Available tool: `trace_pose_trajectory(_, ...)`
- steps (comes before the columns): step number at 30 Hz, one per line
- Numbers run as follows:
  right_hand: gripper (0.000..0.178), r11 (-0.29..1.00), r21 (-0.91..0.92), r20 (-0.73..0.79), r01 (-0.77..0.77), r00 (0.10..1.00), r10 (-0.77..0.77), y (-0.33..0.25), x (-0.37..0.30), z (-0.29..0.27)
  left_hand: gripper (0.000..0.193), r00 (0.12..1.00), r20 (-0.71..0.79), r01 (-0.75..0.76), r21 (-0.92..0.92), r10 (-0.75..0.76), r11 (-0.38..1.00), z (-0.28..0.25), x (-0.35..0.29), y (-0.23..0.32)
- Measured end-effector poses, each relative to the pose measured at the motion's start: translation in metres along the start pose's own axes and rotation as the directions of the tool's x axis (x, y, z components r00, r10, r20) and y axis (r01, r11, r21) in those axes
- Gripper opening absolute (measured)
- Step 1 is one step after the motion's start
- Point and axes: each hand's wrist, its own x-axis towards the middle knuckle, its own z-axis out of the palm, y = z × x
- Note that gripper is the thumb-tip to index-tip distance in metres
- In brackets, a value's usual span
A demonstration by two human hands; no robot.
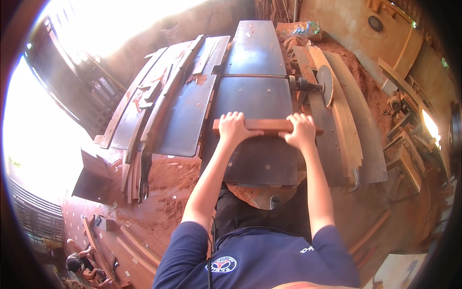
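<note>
Grip closed: left hand (233, 129) and right hand (301, 132) wrap wooden bar (270, 125) near opposite ends, probably for even control; bar is over bench (257, 156), left of saw blade (325, 85), contact unclear.

So we've got a long dark metal machine bed (255, 96), with a reddish-brown rectangular wooden bar (269, 125) across it (can't tell if it's touching). Our flat grey metal side table (185, 125) has long brown wooden strips (169, 98); our reddish floor (365, 207) has orange-brown sawdust (178, 183).
</note>
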Motion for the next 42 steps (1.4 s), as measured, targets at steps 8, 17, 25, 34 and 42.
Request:
trace_pose_trajectory(8, 0.054, 1.000, 0.024, 0.054, -0.012, 0.998, 0.010, -0.017, -0.033, -0.015, 0.081, 0.996, -0.088, -0.004, -0.042, 0.000, 0.999, -0.013, -0.038, 0.010)
trace_pose_trajectory(17, 0.054, 0.997, 0.033, 0.102, -0.068, 0.993, 0.064, -0.074, -0.155, -0.089, 0.080, 0.995, 0.104, 0.008, -0.168, 0.010, 0.986, -0.105, -0.136, 0.063)
trace_pose_trajectory(25, 0.053, 0.996, 0.078, 0.041, 0.048, 0.998, -0.052, -0.011, -0.036, -0.027, 0.081, 0.993, -0.115, 0.033, -0.070, -0.041, 0.997, -0.027, -0.051, 0.029)
trace_pose_trajectory(34, 0.053, 0.997, 0.067, 0.031, 0.025, 0.999, -0.027, -0.017, -0.053, -0.030, 0.081, 0.998, -0.052, 0.030, -0.077, -0.034, 0.997, -0.036, -0.061, 0.032)
trace_pose_trajectory(42, 0.053, 0.996, 0.080, 0.096, -0.040, 0.995, 0.032, -0.073, -0.150, -0.083, 0.080, 1.000, 0.028, 0.010, -0.106, -0.007, 0.994, -0.109, -0.147, 0.060)
